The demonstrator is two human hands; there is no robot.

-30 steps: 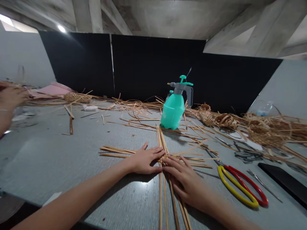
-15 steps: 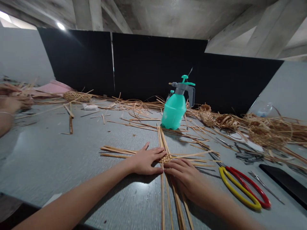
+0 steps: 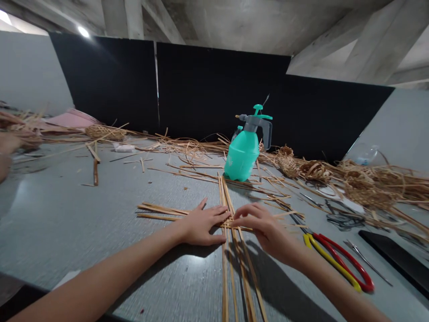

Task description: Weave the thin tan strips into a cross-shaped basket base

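A cross of pale, flat woven strips (image 3: 246,279), like split bamboo or cane, lies on the grey table, with a small checkered weave (image 3: 229,222) where the strips meet. My left hand (image 3: 203,225) rests flat over the left side of this weave, fingers spread and fingertips pressing on it. My right hand (image 3: 264,226) is at the weave's right edge, slightly raised, with its fingers bent and drawn together. Whatever its fingertips pinch is hidden behind the fingers. Long strip ends stick out to the left, far side, right and towards me.
A green spray bottle (image 3: 243,156) stands beyond the weave. Red-and-yellow-handled shears (image 3: 335,259), tweezers (image 3: 368,261) and a black phone (image 3: 395,257) lie to the right. Loose strips and small woven pieces (image 3: 315,170) line the back. Another person's hand (image 3: 8,145) is at far left.
My right hand has lifted from lying on the near strips and moved up to the weave's right side, its fingers now curled. My left hand stays in place on the weave.
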